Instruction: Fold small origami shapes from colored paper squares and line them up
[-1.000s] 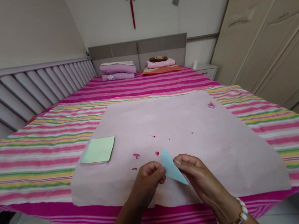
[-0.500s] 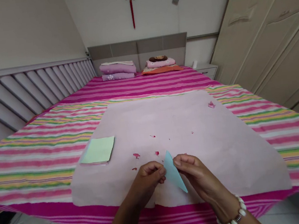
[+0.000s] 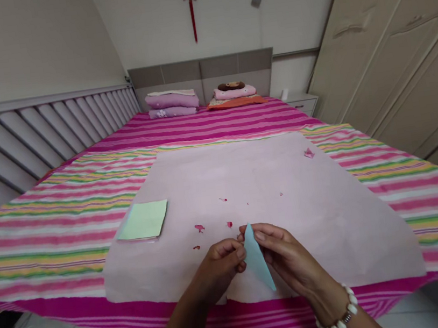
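Note:
A light blue piece of folded paper [image 3: 259,264], narrow and pointed at top and bottom, is held upright between my two hands above the pale sheet [image 3: 286,176]. My left hand [image 3: 224,265] pinches its left edge between thumb and fingers. On the other side, my right hand [image 3: 286,252] grips the upper right edge, thumb in front and fingers behind. A beaded bracelet [image 3: 341,323] circles my right wrist. Small red paper scraps [image 3: 199,228] lie on the sheet just beyond my hands.
Left on the sheet sits a stack of square paper [image 3: 144,220], light green on top. A small pink folded paper piece [image 3: 309,153] lies near the far right corner. Striped bedding [image 3: 50,236] surrounds the sheet; folded quilts [image 3: 173,102] rest by the headboard [image 3: 181,72].
The blue paper has turned slightly and looks narrower, its lower tip a little lower. My right fingers now reach farther behind its top, and my left hand has shifted slightly right.

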Available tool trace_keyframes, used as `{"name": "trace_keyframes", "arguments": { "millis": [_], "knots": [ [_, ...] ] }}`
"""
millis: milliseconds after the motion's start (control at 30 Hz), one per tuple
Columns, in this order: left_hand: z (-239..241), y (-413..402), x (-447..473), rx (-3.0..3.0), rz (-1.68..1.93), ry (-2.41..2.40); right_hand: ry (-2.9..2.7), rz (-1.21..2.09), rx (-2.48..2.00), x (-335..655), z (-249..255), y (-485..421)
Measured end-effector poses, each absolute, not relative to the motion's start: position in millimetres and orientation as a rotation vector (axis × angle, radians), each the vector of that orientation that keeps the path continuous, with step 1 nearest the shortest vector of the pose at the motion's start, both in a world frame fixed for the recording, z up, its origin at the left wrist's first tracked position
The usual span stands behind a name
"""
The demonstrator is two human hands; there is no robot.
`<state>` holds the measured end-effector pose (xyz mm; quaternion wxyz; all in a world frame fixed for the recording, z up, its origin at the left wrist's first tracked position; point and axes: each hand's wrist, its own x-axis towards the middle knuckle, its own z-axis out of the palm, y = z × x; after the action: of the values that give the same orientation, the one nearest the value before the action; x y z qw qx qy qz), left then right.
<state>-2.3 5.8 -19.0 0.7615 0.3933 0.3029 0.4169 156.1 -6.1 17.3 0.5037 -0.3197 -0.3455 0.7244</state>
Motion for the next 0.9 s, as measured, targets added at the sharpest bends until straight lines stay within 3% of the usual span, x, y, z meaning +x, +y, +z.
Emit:
{"name": "trace_keyframes", "arguments": {
  "millis": [333,900],
  "knots": [
    [-20.1,3.1,4.5,0.707,0.882,0.678,-0.798,1.754,-0.767,154.5,19.8,-5.5],
    [-19.4,11.8,4.1,0.945,0.969,0.942,-1.158,1.435,-1.039,157.0,13.4,-1.5]
  ]
}}
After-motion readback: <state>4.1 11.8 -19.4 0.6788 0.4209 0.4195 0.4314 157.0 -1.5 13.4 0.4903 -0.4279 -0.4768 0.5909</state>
